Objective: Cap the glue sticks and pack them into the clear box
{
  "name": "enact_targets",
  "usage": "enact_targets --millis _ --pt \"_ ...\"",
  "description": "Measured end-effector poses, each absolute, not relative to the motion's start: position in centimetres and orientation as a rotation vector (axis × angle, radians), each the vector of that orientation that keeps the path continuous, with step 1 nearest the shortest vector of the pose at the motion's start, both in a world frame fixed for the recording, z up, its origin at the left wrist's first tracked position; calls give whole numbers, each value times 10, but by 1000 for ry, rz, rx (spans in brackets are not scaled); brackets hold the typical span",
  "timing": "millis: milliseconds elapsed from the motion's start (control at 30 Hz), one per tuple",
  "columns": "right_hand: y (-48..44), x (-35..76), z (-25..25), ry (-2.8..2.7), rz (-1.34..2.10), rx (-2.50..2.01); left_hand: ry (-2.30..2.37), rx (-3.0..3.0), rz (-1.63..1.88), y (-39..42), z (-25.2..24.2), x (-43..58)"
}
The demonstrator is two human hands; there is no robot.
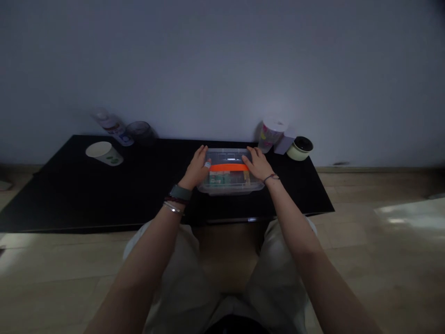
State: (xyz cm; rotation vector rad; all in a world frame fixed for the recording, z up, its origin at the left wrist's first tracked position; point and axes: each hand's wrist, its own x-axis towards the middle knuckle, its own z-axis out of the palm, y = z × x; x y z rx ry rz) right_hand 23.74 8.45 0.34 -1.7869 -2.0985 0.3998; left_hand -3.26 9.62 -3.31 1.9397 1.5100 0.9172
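A clear plastic storage box [231,188] with an orange handle [228,167] across its lid sits on the black table. Through the lid I make out green-and-white items and a yellowish one, too dim to name. My left hand [196,170] grips the box's left side, its thumb on the lid and its fingers along the outer edge. On the opposite side, my right hand [258,165] holds the right edge in the same way, thumb inward over the lid. The lid appears closed. The undersides of both hands are hidden.
The black table [146,195] stands against a wall. To the left are a paper cup [110,157], a white spray can [116,129] and a dark glass [141,133]. Back right stand a clear lidded cup [270,134], a small pale box [284,143] and a light-green jar [298,152].
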Motion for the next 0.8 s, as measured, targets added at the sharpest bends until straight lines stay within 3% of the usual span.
enact_targets --millis 400,667,800 --pt "75 230 24 -2154 401 -1946 1812 2146 449 72 10 -17" --pt "78 232 10 -2066 412 -1866 1863 2204 478 69 11 -13" --pt "84 242 3 -1896 461 -1716 1672 2401 590 73 7 -16"
